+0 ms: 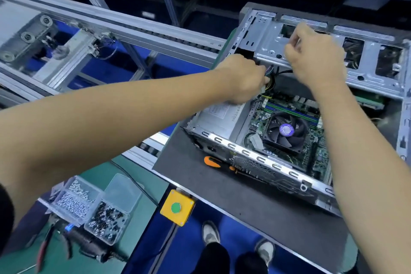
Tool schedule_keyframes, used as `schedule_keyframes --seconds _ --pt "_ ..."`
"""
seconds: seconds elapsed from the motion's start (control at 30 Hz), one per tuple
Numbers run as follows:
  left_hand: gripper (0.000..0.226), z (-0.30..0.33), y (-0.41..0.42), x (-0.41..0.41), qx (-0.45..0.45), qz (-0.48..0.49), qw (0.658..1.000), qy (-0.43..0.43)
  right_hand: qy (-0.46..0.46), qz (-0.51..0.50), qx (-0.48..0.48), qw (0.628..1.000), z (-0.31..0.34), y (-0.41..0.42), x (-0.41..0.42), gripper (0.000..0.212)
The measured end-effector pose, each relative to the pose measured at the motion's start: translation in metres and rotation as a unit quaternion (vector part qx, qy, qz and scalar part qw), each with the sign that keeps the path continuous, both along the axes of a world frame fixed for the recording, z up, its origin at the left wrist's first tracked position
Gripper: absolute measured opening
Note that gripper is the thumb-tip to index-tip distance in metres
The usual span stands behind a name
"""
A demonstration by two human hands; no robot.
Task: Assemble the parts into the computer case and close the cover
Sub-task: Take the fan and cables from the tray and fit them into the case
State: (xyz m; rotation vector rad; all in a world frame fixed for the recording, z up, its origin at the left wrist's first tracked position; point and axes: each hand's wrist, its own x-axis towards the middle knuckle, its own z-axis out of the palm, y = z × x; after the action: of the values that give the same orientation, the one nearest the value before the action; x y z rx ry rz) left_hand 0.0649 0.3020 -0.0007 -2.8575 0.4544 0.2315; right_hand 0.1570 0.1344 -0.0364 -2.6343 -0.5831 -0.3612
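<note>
Half done, I'd guess: from the head view, the computer case (251,147) sits open on the grey bench, motherboard and CPU fan (285,129) already in. Left hand (241,78) grips the cable bundle (269,77); right hand (313,58) curls at the raised drive cage (369,66), pinching something I can't make out. Cabling and cover remain.

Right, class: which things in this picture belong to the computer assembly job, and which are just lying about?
In the job:
computer case
cable bundle
left hand
right hand
drive cage
motherboard fan

Lying about:
orange-handled screwdriver
screw boxes
yellow button box
pliers
</note>
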Motion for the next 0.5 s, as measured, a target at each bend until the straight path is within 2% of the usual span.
schedule_keyframes --seconds 0.13,0.27,0.37,0.5 --pt "0.029 0.001 -0.004 0.002 -0.025 0.012 1.000 0.008 0.005 -0.001 0.006 1.000 0.001 -0.002 0.002 0.007" --pt "0.036 -0.002 -0.001 0.012 -0.036 0.026 0.998 0.038 0.006 -0.014 -0.001 1.000 0.000 0.001 0.003 0.006" --pt "0.028 0.001 -0.004 0.015 -0.026 0.024 0.998 0.044 0.006 -0.020 0.003 1.000 0.000 0.000 0.005 0.007" --pt "0.036 0.003 -0.001 0.019 -0.026 0.020 0.998 0.057 -0.004 -0.015 -0.003 1.000 -0.001 0.002 0.003 0.007"
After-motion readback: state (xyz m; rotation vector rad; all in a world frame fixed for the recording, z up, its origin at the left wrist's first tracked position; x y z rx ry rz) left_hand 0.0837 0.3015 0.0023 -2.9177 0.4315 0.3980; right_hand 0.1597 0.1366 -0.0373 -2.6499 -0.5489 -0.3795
